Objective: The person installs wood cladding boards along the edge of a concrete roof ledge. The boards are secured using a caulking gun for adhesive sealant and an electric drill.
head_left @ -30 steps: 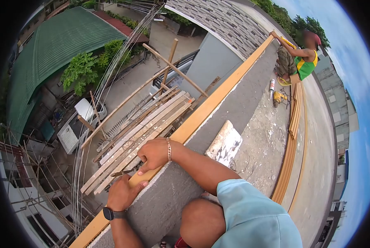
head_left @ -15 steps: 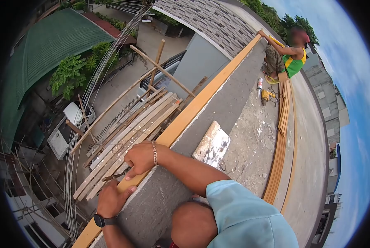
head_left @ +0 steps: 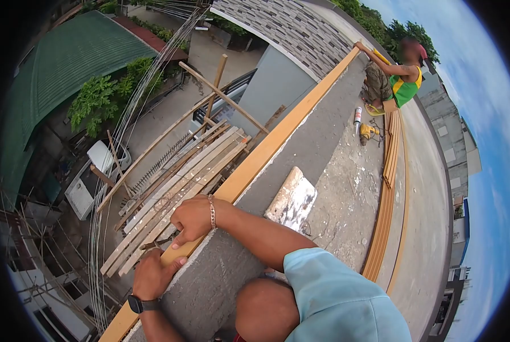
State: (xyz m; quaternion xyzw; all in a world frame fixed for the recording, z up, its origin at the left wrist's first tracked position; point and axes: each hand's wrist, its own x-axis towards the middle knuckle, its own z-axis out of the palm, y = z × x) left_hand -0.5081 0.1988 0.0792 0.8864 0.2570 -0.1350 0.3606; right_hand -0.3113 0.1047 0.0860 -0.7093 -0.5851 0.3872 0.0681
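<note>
A long orange-brown plank runs along the edge of a grey concrete ledge. My left hand, with a dark watch at the wrist, is closed over the plank near the lower end in view. Just above it, my right hand, wearing a chain bracelet, grips the same plank. Fingers of both hands curl over its outer side and are partly hidden; the thumbs press on the inner side. A paint-spattered white block lies on the ledge past my right forearm.
A co-worker crouches at the far end, one hand on the plank. Near them lie a sealant tube and a yellow power drill. Stacked orange-brown strips lie right. Beyond the edge are scaffold boards, cables and a drop.
</note>
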